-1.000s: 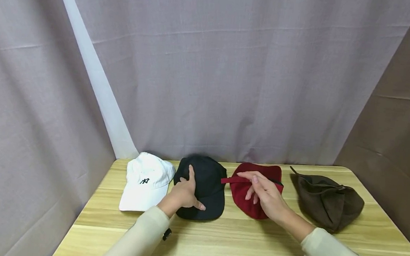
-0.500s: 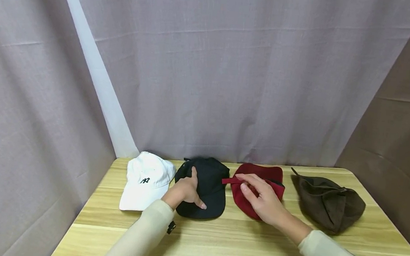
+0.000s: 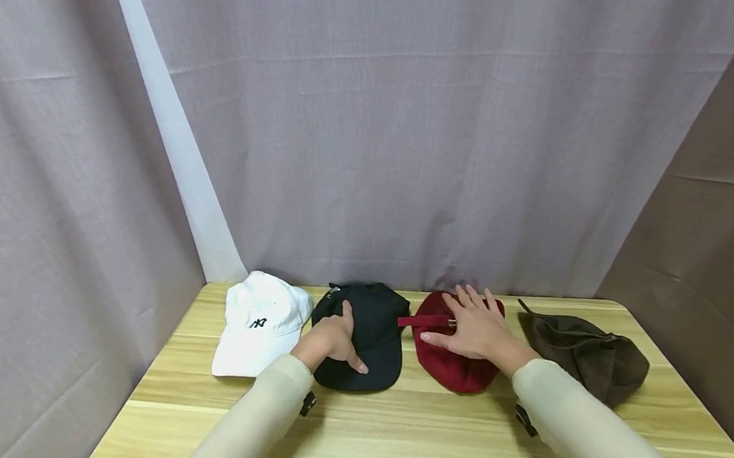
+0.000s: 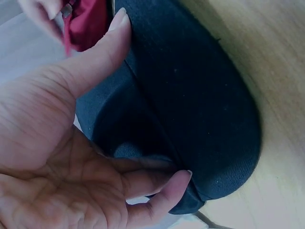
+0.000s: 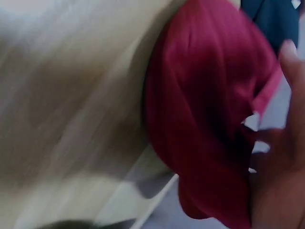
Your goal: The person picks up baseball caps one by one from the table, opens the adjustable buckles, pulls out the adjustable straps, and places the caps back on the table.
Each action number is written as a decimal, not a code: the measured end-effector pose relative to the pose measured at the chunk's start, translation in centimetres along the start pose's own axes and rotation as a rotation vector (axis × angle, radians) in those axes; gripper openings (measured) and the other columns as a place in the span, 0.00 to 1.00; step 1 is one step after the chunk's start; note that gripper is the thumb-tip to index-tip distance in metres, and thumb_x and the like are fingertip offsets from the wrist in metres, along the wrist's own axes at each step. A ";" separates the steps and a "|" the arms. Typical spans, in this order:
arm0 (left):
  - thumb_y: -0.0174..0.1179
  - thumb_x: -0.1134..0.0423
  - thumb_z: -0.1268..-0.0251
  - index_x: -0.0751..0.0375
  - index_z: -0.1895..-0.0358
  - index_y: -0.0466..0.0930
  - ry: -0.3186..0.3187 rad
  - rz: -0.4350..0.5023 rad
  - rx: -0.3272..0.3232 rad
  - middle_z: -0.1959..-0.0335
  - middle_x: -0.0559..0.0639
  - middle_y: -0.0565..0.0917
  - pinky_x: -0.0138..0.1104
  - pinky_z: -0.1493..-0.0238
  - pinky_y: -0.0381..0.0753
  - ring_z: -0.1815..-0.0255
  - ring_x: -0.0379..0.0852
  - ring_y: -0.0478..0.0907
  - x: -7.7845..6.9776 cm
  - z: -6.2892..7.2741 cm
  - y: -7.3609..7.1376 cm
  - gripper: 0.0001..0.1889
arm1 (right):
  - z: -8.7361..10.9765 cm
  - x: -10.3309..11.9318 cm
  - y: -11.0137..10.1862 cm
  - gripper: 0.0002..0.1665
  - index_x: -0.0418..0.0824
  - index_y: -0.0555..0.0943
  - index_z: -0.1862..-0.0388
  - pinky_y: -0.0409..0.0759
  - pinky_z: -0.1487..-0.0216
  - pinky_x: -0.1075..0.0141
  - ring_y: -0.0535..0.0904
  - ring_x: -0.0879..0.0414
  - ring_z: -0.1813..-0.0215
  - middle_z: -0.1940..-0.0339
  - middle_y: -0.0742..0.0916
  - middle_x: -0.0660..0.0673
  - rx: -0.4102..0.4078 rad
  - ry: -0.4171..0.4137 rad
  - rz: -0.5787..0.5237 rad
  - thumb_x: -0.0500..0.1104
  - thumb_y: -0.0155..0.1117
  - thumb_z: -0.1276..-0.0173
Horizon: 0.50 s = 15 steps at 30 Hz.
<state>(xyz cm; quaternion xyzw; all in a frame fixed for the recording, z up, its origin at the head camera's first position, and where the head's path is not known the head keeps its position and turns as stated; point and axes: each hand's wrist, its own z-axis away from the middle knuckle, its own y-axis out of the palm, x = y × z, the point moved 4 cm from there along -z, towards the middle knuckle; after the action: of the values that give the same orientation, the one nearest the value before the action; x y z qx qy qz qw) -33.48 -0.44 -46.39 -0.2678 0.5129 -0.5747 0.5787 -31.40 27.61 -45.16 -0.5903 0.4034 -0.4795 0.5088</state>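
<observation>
Right hand [image 3: 472,331] spread, left hand [image 3: 334,338] parted, fingers with no grip visible; best steady the red cap [image 3: 455,372] clear of its nine-o'clock strap [image 3: 423,321].

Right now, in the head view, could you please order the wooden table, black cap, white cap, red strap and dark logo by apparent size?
1. Wooden table
2. Black cap (partly covered) and white cap, too alike to rank
3. Red strap
4. Dark logo
</observation>
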 end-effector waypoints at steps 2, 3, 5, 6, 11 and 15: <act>0.87 0.39 0.58 0.65 0.12 0.37 -0.002 -0.006 0.000 0.20 0.67 0.71 0.51 0.22 0.75 0.20 0.65 0.71 0.0 0.0 0.0 0.79 | -0.3 -0.7 0.9 0.71 0.36 0.61 0.14 0.40 0.13 0.31 0.50 0.28 0.11 0.13 0.61 0.26 0.090 0.026 -0.017 0.86 0.59 0.39; 0.87 0.38 0.58 0.65 0.12 0.38 -0.003 -0.009 0.000 0.20 0.67 0.71 0.51 0.22 0.75 0.20 0.65 0.71 0.0 0.0 0.1 0.79 | -0.4 -1.0 1.3 0.73 0.36 0.60 0.14 0.41 0.13 0.30 0.50 0.27 0.12 0.13 0.60 0.25 0.129 0.029 -0.023 0.86 0.60 0.40; 0.87 0.38 0.58 0.64 0.12 0.38 -0.001 -0.014 0.001 0.20 0.66 0.71 0.51 0.22 0.75 0.20 0.65 0.71 -0.1 0.0 0.1 0.78 | -0.5 -1.5 2.2 0.76 0.36 0.57 0.13 0.43 0.14 0.29 0.50 0.25 0.12 0.13 0.59 0.25 0.191 0.040 -0.033 0.86 0.62 0.42; 0.87 0.38 0.58 0.64 0.12 0.39 0.001 -0.018 0.002 0.20 0.66 0.71 0.51 0.22 0.75 0.20 0.64 0.71 -0.1 0.0 0.1 0.78 | -0.5 -1.8 2.6 0.77 0.37 0.56 0.12 0.43 0.14 0.29 0.49 0.25 0.12 0.13 0.59 0.25 0.215 0.048 -0.043 0.86 0.63 0.44; 0.86 0.38 0.57 0.65 0.12 0.39 0.017 -0.036 -0.001 0.21 0.67 0.72 0.50 0.23 0.76 0.21 0.64 0.72 -0.3 0.0 -0.1 0.78 | -0.7 -2.6 3.9 0.83 0.37 0.51 0.11 0.41 0.15 0.27 0.47 0.22 0.13 0.12 0.55 0.24 0.262 0.059 -0.107 0.87 0.68 0.49; 0.86 0.37 0.57 0.65 0.12 0.39 0.013 -0.048 0.003 0.21 0.66 0.73 0.50 0.22 0.75 0.21 0.64 0.72 -0.3 0.0 -0.1 0.77 | -1.4 -3.6 5.1 0.89 0.38 0.46 0.10 0.35 0.15 0.27 0.41 0.23 0.11 0.10 0.50 0.26 0.282 0.050 -0.152 0.90 0.67 0.55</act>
<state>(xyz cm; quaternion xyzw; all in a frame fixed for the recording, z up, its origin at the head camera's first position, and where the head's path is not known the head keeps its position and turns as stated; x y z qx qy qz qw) -33.45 -0.21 -46.21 -0.2754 0.5092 -0.5907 0.5620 -33.52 30.02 -50.71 -0.5298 0.2990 -0.5829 0.5386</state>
